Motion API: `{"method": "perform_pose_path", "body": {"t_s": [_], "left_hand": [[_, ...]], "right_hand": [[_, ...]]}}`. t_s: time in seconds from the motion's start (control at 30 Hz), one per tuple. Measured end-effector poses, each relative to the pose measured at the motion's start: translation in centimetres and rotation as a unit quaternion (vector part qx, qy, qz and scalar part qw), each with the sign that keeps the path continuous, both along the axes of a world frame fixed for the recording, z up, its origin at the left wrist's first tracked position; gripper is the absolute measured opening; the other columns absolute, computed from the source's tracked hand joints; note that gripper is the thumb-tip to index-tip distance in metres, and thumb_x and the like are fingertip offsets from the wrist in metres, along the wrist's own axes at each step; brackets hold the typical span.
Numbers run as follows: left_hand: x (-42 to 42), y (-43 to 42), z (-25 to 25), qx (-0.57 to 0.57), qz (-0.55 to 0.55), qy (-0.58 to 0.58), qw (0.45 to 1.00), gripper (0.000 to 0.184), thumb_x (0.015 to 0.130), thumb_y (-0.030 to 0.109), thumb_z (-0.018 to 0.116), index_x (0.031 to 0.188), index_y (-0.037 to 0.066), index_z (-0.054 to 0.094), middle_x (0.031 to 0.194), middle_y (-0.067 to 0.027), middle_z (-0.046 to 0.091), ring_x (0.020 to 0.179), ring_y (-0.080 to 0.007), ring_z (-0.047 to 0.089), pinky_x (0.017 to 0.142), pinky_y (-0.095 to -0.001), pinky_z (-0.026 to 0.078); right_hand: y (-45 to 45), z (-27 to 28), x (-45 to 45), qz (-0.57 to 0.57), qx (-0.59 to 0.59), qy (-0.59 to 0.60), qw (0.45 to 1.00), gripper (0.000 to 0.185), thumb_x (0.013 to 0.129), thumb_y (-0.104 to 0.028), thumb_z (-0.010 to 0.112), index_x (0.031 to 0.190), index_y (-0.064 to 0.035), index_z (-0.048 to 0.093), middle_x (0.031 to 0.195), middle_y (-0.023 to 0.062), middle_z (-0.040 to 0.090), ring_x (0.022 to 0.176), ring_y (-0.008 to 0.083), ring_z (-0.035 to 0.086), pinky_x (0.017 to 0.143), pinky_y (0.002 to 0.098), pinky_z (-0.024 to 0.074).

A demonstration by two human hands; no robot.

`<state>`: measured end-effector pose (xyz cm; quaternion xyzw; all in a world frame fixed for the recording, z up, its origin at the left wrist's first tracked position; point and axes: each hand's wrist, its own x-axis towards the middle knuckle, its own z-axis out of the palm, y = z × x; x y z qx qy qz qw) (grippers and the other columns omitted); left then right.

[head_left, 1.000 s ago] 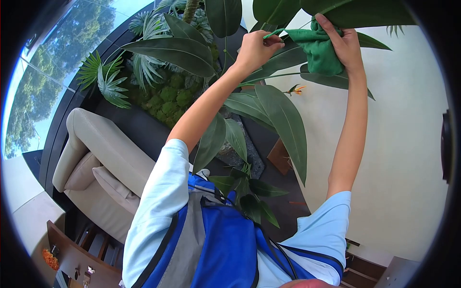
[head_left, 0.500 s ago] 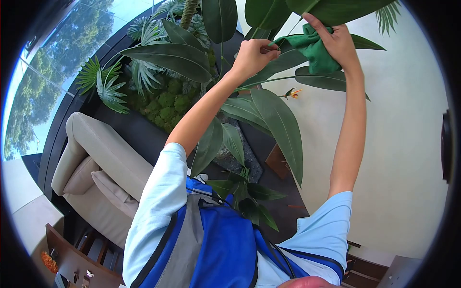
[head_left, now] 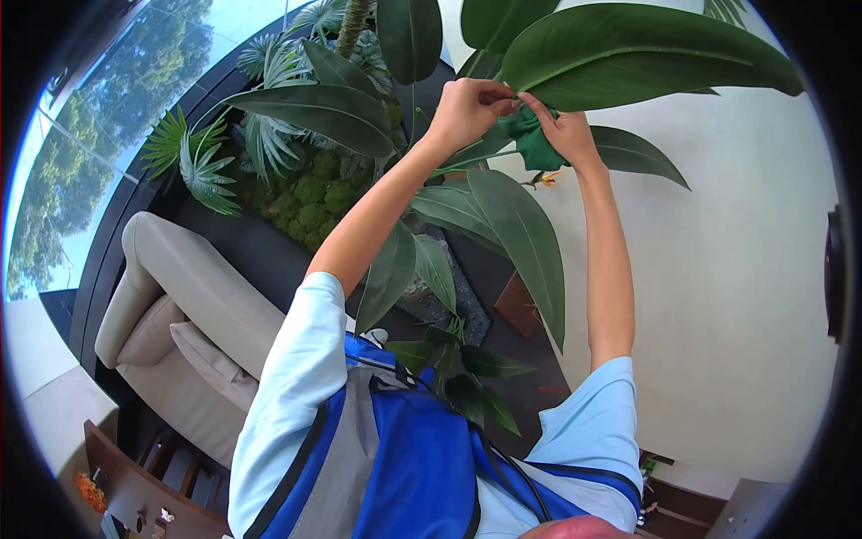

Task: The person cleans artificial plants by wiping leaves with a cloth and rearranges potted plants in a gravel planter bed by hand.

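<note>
My right hand (head_left: 572,139) is closed on a bunched green cloth (head_left: 536,142), its thumb and fingertips close to the base of a large green leaf (head_left: 646,58). Beside it, my left hand (head_left: 469,112) pinches at the leaf's stem, its fingertips almost meeting those of the right. The fingers partly hide the stem. Below the hands hang more broad leaves of the same tall plant, one a long drooping leaf (head_left: 523,242). A small orange flower (head_left: 546,179) shows just under the cloth.
A beige sofa (head_left: 202,278) with cushions stands at the left, near a window (head_left: 99,135). Behind the plant lies a bed of green moss (head_left: 310,202) with palm fronds. A pale wall (head_left: 718,287) rises at the right; a wooden table (head_left: 148,490) is at lower left.
My right hand has moved left and slightly down with the cloth, up to my left hand. The large leaf has swung lower and further into view. My left hand has barely moved.
</note>
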<state>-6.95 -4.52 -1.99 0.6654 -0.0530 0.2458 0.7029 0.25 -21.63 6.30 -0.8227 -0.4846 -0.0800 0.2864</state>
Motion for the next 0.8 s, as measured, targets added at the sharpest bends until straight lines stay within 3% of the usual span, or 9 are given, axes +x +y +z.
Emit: {"method": "perform_pose_path", "body": {"t_s": [0.17, 0.23, 0.33, 0.37, 0.4, 0.5, 0.6, 0.8], "left_hand": [[0.1, -0.3, 0.3, 0.005, -0.001, 0.004, 1.000, 0.029, 0.085, 0.017, 0.078, 0.105, -0.004, 0.075, 0.090, -0.0136, 0.077, 0.085, -0.0173, 0.076, 0.078, -0.0279, 0.057], [0.8, -0.6, 0.0, -0.022, -0.006, 0.037, 0.999, 0.027, 0.086, 0.014, 0.076, 0.106, -0.004, 0.075, 0.091, -0.0127, 0.077, 0.087, -0.0167, 0.075, 0.081, -0.0270, 0.057], [1.4, -0.5, 0.1, -0.034, -0.025, 0.040, 0.998, 0.024, 0.088, 0.012, 0.074, 0.106, -0.004, 0.075, 0.093, -0.0114, 0.078, 0.088, -0.0159, 0.075, 0.083, -0.0262, 0.057], [1.3, -0.4, 0.2, -0.030, -0.025, 0.044, 0.998, 0.023, 0.089, 0.011, 0.073, 0.107, -0.004, 0.075, 0.093, -0.0109, 0.077, 0.088, -0.0152, 0.075, 0.083, -0.0260, 0.057], [1.5, -0.2, 0.1, -0.020, -0.027, 0.040, 0.999, 0.023, 0.089, 0.011, 0.073, 0.107, -0.004, 0.075, 0.093, -0.0109, 0.077, 0.088, -0.0152, 0.075, 0.083, -0.0260, 0.057], [0.9, 0.1, 0.1, -0.039, -0.036, 0.033, 0.998, 0.025, 0.089, 0.013, 0.073, 0.107, -0.004, 0.075, 0.089, -0.0103, 0.077, 0.083, -0.0138, 0.074, 0.082, -0.0265, 0.057], [0.4, 0.2, 0.6, 0.011, 0.000, 0.046, 0.999, 0.024, 0.089, 0.014, 0.074, 0.105, -0.003, 0.075, 0.086, -0.0109, 0.077, 0.080, -0.0131, 0.074, 0.078, -0.0264, 0.057], [0.8, 0.1, -0.1, 0.080, 0.053, -0.013, 0.995, 0.024, 0.087, 0.013, 0.074, 0.104, -0.004, 0.075, 0.079, -0.0171, 0.075, 0.071, -0.0200, 0.075, 0.068, -0.0303, 0.056]], "right_hand": [[-0.5, 0.1, 0.3, 0.005, -0.024, -0.058, 0.998, 0.020, 0.097, -0.021, 0.068, 0.108, -0.0069, 0.074, 0.099, 0.0099, 0.075, 0.090, 0.0278, 0.070, 0.079, 0.0351, 0.0522], [-0.8, 0.3, 0.2, -0.031, -0.062, -0.051, 0.996, 0.021, 0.096, -0.025, 0.068, 0.107, -0.0078, 0.075, 0.099, 0.0099, 0.076, 0.093, 0.0297, 0.070, 0.080, 0.0357, 0.0526], [-0.4, 0.9, -0.1, -0.040, -0.028, -0.016, 0.999, 0.026, 0.094, -0.031, 0.070, 0.105, -0.0075, 0.075, 0.099, 0.0105, 0.076, 0.093, 0.0302, 0.071, 0.079, 0.0350, 0.0533], [-0.3, 1.2, -0.6, -0.056, -0.011, 0.025, 0.998, 0.029, 0.088, -0.032, 0.077, 0.102, -0.0074, 0.076, 0.097, 0.0100, 0.076, 0.091, 0.0251, 0.071, 0.079, 0.0334, 0.0536], [-0.1, 1.5, -0.9, -0.059, -0.001, 0.021, 0.998, 0.029, 0.088, -0.032, 0.077, 0.102, -0.0074, 0.076, 0.097, 0.0100, 0.076, 0.091, 0.0251, 0.071, 0.079, 0.0334, 0.0536], [0.6, 1.8, -1.9, -0.071, 0.096, 0.117, 0.986, 0.031, 0.079, -0.028, 0.086, 0.097, -0.0042, 0.077, 0.095, 0.0060, 0.075, 0.086, 0.0134, 0.068, 0.077, 0.0299, 0.0533], [1.3, 1.4, -1.8, -0.064, 0.115, 0.050, 0.990, 0.032, 0.079, -0.027, 0.086, 0.098, -0.0032, 0.077, 0.096, 0.0058, 0.074, 0.085, 0.0128, 0.068, 0.075, 0.0293, 0.0533], [1.8, 0.9, -1.7, -0.101, 0.128, 0.105, 0.981, 0.030, 0.080, -0.026, 0.085, 0.093, -0.0007, 0.078, 0.081, 0.0056, 0.075, 0.072, 0.0106, 0.067, 0.068, 0.0274, 0.0527]]}}
